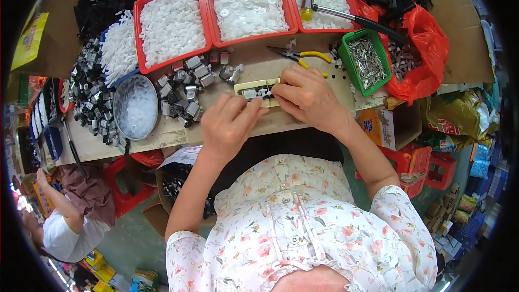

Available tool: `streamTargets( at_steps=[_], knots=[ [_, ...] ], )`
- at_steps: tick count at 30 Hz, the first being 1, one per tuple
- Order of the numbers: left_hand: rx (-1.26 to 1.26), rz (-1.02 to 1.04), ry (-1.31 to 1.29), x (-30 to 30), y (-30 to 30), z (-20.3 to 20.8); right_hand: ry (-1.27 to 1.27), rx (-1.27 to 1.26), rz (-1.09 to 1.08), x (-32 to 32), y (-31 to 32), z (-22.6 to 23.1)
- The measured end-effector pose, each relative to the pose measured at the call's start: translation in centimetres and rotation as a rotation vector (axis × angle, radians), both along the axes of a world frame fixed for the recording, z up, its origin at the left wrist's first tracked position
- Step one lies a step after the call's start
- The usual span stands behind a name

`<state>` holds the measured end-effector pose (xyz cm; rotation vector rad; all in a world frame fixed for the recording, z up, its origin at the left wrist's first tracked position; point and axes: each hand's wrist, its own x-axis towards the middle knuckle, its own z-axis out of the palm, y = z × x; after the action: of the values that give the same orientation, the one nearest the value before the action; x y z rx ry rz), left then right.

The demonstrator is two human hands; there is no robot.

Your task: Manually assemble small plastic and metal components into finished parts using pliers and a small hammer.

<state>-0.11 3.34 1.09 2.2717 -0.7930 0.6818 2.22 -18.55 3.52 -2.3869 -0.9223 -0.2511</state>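
A long cream-coloured casing (pixel 241 86) lies at the front of the workbench, between my hands. Inside it sit a small silver motor (pixel 249 94) and white and black parts. My left hand (pixel 230 127) is closed at its near left side, thumb and forefinger against the near edge. Over its right end, my right hand (pixel 311 97) is closed with bent fingers, which hide that end and whatever the fingertips pinch. Just beyond the right hand lie yellow-handled pliers (pixel 294 54). Left of the casing is a loose heap of small motors (pixel 201 73).
Red bins (pixel 208 19) of white plastic parts line the back. A hammer (pixel 346 15) rests across the right one. Right stand a green tray (pixel 346 67) of metal pins and a red bag (pixel 427 38). A metal bowl (pixel 155 113) stands left. Another person (pixel 70 227) sits lower left.
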Motion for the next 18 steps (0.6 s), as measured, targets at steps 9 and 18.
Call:
streamTargets(
  at_steps=[9, 18],
  knots=[
    [0.169, -0.055, -0.001, -0.3, -1.3, 0.0, 0.075, -0.123, 0.068, 0.8, 0.0, 1.2],
    [0.115, -0.08, 0.025, 0.1, -1.5, -0.1, 0.109, -0.235, 0.144, 2.0, -0.2, 2.3]
  ],
)
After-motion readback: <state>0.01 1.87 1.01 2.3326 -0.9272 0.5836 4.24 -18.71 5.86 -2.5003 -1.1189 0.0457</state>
